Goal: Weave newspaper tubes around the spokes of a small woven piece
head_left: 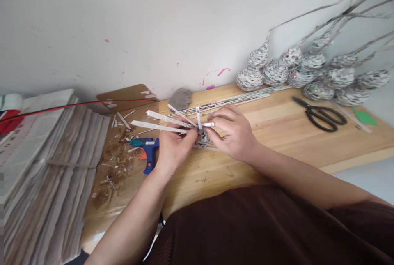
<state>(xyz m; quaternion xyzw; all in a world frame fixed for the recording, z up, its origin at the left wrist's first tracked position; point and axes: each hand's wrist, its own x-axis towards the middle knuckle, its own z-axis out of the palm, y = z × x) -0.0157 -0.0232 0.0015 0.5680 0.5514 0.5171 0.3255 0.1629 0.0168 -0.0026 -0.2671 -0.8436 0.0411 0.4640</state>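
Between my hands is a small woven paper piece, its round body made of coiled newsprint. Several rolled paper strips fan out from its top, mostly to the left, and one short strip stands upright. My left hand pinches the piece and the strip bases from the left, thumb near the top. On the other side my right hand has its thumb and fingers closed around a short strip end pointing right. The underside of the piece is partly hidden by my fingers.
A blue glue gun lies left of my left hand, among paper scraps. Stacked newspapers fill the left side. Black scissors lie at right, before several woven paper gourds. Long paper rolls and a grey lump lie behind.
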